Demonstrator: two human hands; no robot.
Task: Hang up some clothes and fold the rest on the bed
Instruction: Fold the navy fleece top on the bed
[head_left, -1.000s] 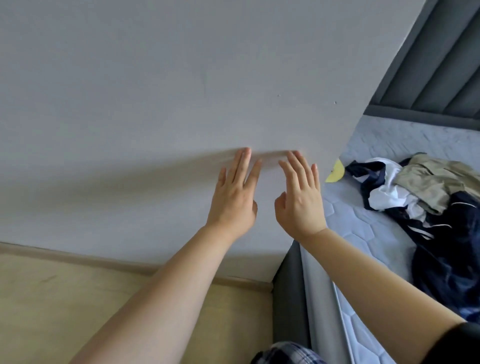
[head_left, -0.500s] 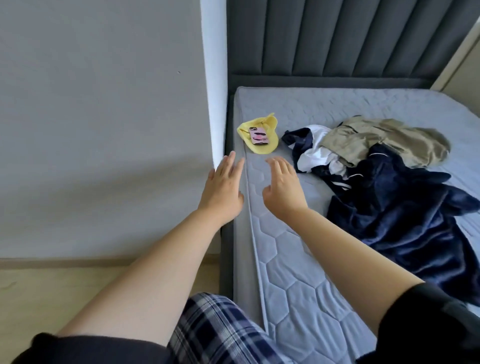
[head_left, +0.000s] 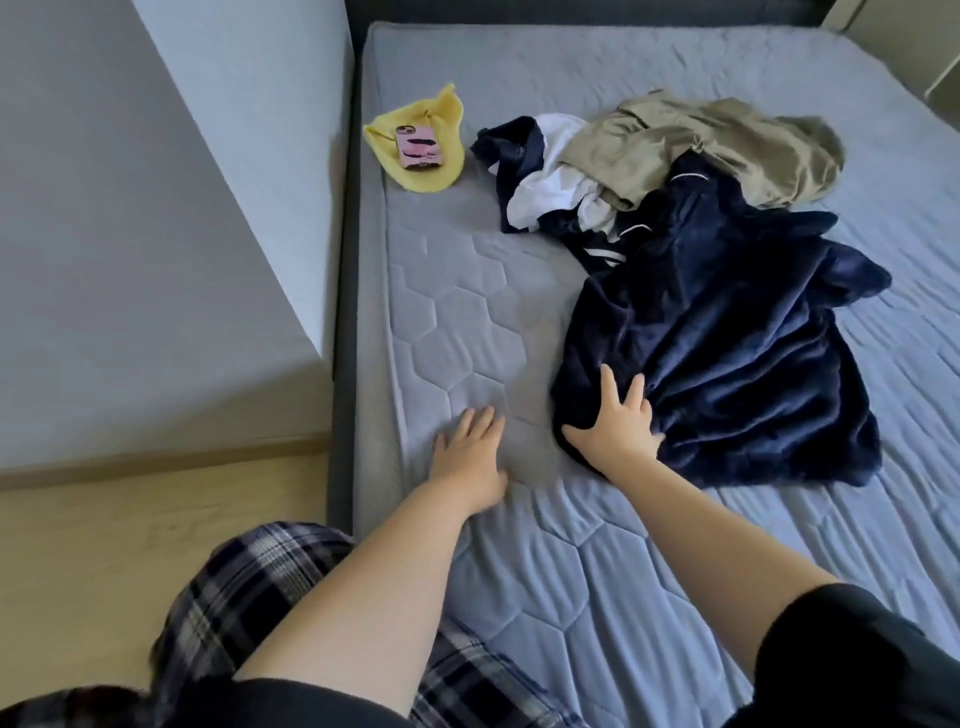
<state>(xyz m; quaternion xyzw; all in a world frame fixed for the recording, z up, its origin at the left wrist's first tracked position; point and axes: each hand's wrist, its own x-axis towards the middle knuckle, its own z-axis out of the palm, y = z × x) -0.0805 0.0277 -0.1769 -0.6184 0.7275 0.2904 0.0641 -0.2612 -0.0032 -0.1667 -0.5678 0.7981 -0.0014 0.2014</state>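
A pile of clothes lies on the grey quilted mattress (head_left: 467, 291). Nearest me is a large navy fleece garment (head_left: 727, 353). Behind it are a khaki garment (head_left: 701, 145) and a white and navy piece (head_left: 545, 182). My right hand (head_left: 615, 421) lies on the near left edge of the navy fleece, its fingers spread, and the fabric bunches beside it. My left hand (head_left: 467, 452) rests flat on the bare mattress just left of the fleece, holding nothing.
A yellow cloth (head_left: 431, 119) with a pink phone (head_left: 420, 147) on it lies at the mattress's far left. The dark bed frame (head_left: 343, 312) runs along the left side, against a grey wall (head_left: 156, 234) and a wooden floor (head_left: 104, 545).
The view has swung from the wall down to the bed. Both hands came down from the air; the right one landed on the navy fleece, the left on the mattress.
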